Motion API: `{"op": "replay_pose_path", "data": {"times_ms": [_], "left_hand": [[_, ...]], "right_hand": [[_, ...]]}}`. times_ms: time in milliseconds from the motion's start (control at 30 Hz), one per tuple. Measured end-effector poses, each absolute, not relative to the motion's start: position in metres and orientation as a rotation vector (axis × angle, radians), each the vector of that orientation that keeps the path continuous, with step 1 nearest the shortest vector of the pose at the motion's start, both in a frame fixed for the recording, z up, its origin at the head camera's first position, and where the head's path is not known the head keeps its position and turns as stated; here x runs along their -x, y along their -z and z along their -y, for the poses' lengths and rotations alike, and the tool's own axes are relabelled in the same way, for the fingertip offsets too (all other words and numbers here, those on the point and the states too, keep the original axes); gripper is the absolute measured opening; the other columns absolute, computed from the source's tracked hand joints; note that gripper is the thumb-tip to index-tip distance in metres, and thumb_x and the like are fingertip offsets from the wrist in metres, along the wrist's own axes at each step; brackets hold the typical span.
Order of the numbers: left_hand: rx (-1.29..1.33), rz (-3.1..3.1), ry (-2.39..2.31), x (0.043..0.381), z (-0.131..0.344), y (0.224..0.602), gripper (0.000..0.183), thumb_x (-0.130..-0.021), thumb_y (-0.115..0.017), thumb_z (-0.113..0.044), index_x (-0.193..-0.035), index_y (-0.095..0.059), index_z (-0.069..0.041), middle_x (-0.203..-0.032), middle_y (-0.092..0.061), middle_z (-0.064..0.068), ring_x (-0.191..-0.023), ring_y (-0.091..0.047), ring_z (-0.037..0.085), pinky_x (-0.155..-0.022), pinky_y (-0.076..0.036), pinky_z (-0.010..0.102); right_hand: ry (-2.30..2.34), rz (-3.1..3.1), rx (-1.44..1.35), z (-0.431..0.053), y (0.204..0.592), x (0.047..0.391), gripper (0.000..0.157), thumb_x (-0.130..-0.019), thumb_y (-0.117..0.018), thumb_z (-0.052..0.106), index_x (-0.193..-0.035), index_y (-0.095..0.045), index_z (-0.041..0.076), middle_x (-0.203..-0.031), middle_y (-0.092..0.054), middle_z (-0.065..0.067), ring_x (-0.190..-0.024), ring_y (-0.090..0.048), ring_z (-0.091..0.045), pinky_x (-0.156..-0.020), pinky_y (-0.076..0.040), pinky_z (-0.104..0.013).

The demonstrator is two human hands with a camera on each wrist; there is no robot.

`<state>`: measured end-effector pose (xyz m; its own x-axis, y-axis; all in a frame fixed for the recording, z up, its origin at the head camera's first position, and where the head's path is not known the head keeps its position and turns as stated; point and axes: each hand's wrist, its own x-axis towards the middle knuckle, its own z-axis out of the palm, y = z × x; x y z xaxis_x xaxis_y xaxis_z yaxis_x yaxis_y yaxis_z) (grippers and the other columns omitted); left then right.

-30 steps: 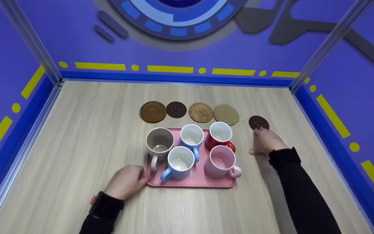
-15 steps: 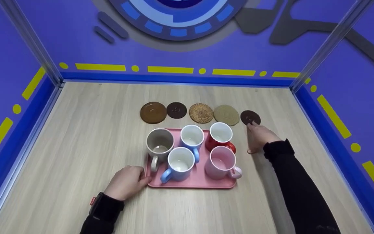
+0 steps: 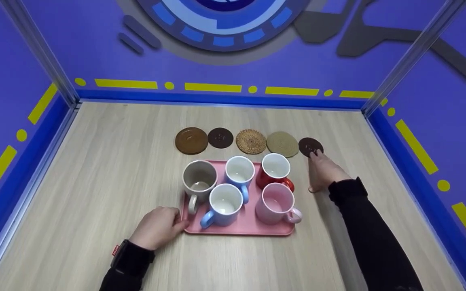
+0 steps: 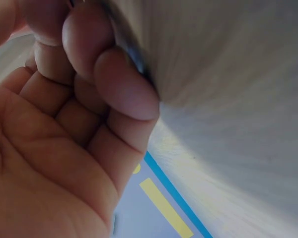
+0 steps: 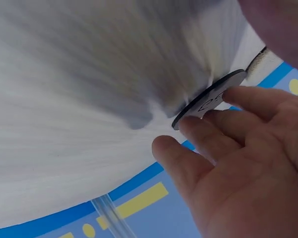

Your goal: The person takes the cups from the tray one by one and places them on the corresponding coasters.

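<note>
My left hand (image 3: 158,228) grips the left front corner of a pink tray (image 3: 241,228), thumb on the rim; its fingers (image 4: 126,84) are curled in the left wrist view. Extended fingers of my right hand (image 3: 327,171) touch the near part of a dark brown round coaster (image 3: 309,145); the right wrist view shows fingertips on the face of this coaster (image 5: 213,96). On the tray stand a grey mug (image 3: 199,178), two light blue mugs (image 3: 225,206) with white insides, a red mug (image 3: 273,171) and a pink mug (image 3: 275,204).
Left of the touched coaster, a row holds a tan woven coaster (image 3: 282,144), a wicker coaster (image 3: 251,141), another dark brown coaster (image 3: 220,138) and a brown saucer-like coaster (image 3: 191,140). Blue panels (image 3: 233,72) wall the wooden table (image 3: 115,161) at the back and sides.
The right hand has slid the dark brown coaster left and slightly back, up beside the tan woven one. The left hand and tray have stayed in place.
</note>
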<state>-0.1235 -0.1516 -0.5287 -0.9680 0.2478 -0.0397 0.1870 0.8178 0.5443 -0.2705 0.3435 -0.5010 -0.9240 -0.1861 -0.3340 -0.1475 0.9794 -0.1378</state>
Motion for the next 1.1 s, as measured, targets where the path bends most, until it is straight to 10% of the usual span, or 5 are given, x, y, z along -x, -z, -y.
{"op": "replay_pose_path", "data": {"times_ms": [633,1100], "left_hand": [[-0.351,-2.892,-0.848,0.123,0.151,0.529,0.038,-0.09,-0.08,-0.022,-0.064,-0.053,-0.019,-0.06,-0.046,-0.009,-0.056,-0.044,0.012,-0.056,-0.036,0.034],[-0.354,-2.902,-0.832,0.124,0.151,0.53,0.039,-0.09,-0.081,-0.023,-0.064,-0.053,-0.019,-0.06,-0.046,-0.009,-0.057,-0.044,0.012,-0.056,-0.036,0.034]], "right_hand": [[0.317,-2.939,0.218,-0.351,0.515,0.249,0.084,-0.064,-0.1,0.021,-0.127,-0.053,-0.01,-0.125,-0.053,-0.038,-0.095,-0.065,-0.057,-0.086,-0.058,-0.068],[0.32,-2.911,0.175,-0.355,0.513,0.245,0.094,-0.074,-0.097,0.025,-0.143,-0.046,-0.014,-0.144,-0.045,-0.047,-0.119,-0.057,-0.067,-0.101,-0.052,-0.072]]}}
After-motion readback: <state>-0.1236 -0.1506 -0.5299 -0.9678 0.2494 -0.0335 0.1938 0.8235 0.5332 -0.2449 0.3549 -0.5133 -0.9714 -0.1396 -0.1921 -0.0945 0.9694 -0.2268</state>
